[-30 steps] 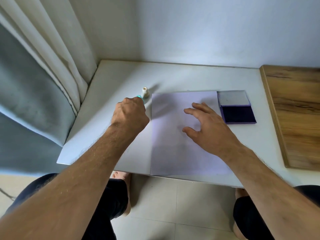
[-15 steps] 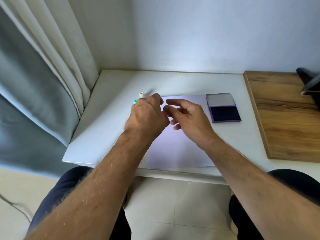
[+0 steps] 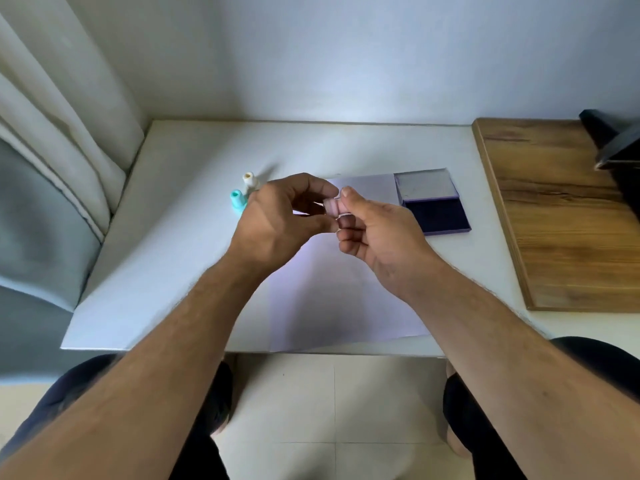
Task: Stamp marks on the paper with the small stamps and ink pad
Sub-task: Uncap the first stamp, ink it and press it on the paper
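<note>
Pink stamp (image 3: 333, 206) pinched between left hand (image 3: 277, 220), right hand (image 3: 377, 237), unlabelled

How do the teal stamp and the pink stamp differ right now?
The teal stamp stands upright on the table; the pink stamp is held above the paper. No hand touches the teal stamp; the left hand and right hand both pinch the pink stamp. Both are small.

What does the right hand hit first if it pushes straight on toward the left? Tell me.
The pink stamp it already pinches, then the left hand gripping the other end. Beyond that, depth is unclear.
</note>
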